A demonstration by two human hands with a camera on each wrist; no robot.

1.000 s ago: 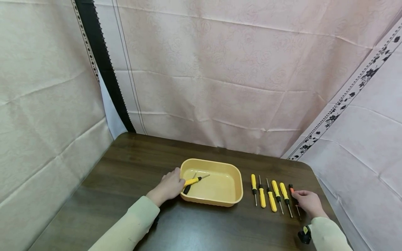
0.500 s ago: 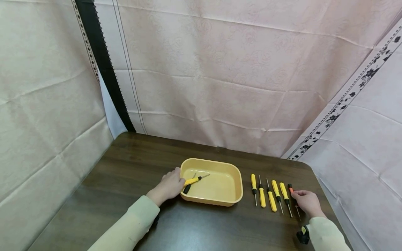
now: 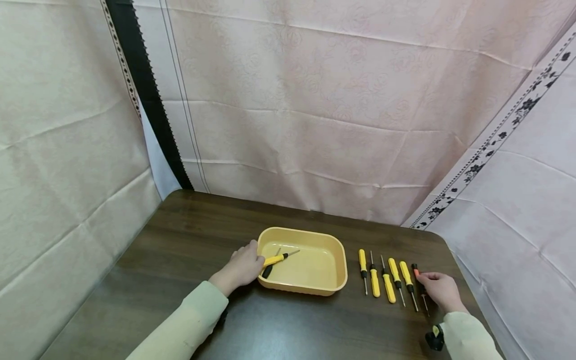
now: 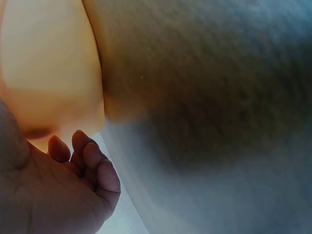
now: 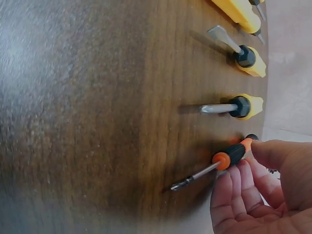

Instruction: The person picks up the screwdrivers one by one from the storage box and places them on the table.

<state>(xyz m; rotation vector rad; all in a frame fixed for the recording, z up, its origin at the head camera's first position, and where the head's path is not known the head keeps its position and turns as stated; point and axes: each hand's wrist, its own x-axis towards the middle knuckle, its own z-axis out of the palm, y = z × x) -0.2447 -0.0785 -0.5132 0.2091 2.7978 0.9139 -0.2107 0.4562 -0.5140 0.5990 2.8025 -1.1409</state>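
Note:
At the left end of a yellow tray (image 3: 338,270), my left hand (image 3: 243,265) grips the wall, its curled fingers (image 4: 108,175) showing in the left wrist view. Inside the tray lie a yellow-handled screwdriver (image 3: 275,260), its handle end hidden by that hand, and a dark-handled screwdriver (image 3: 267,271) beneath it. On the right, my right hand (image 3: 443,291) pinches an orange-and-black screwdriver (image 5: 235,155) by its handle between thumb and fingers. The shaft points toward the near side of the table, its tip close to the wood.
Several yellow-handled screwdrivers lie in a row between tray and right hand, among them a flat-blade screwdriver (image 5: 246,57) and a neighbouring screwdriver (image 5: 241,107). The dark wooden table (image 3: 202,220) backs onto a pale cloth curtain (image 3: 288,125).

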